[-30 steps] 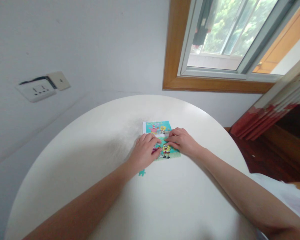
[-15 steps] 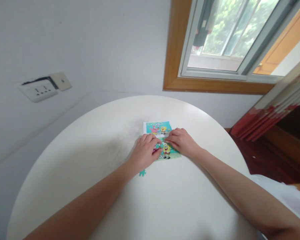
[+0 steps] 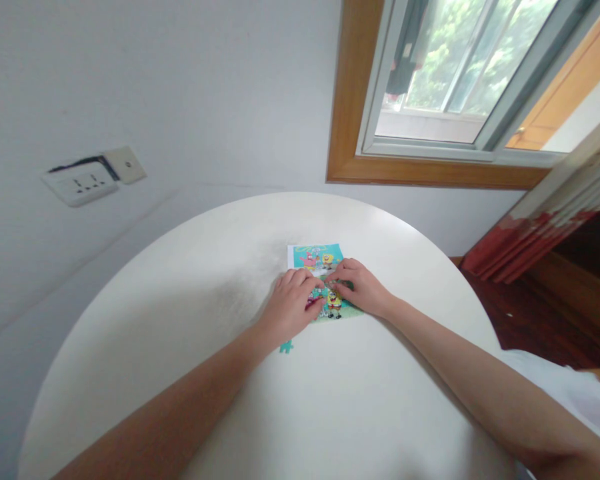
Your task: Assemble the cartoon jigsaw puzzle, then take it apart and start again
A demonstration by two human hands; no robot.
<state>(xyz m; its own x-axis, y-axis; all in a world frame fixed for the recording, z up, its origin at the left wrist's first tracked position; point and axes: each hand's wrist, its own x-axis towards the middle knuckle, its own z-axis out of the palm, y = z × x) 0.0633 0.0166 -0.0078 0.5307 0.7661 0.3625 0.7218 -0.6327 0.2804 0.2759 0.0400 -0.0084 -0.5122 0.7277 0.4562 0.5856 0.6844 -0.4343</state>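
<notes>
A small cartoon jigsaw puzzle [image 3: 316, 256] with a teal background lies flat near the middle of a round white table [image 3: 190, 293]. My left hand [image 3: 291, 305] rests on the puzzle's left side with its fingers spread and pressing down. My right hand [image 3: 359, 288] lies on the right side, its fingertips meeting the left hand's over the picture. Most of the puzzle's lower half is hidden under both hands. One loose teal puzzle piece [image 3: 285, 347] sits on the table just below my left wrist.
The table stands against a white wall with a power socket [image 3: 81, 183] at the left. A wood-framed window [image 3: 445, 100] is at the upper right. A red and white striped cloth [image 3: 540, 227] and dark wooden furniture are to the right of the table.
My right hand has slid slightly left and its fingertips now press closer to the left hand's. The left hand and the loose piece stay where they were.
</notes>
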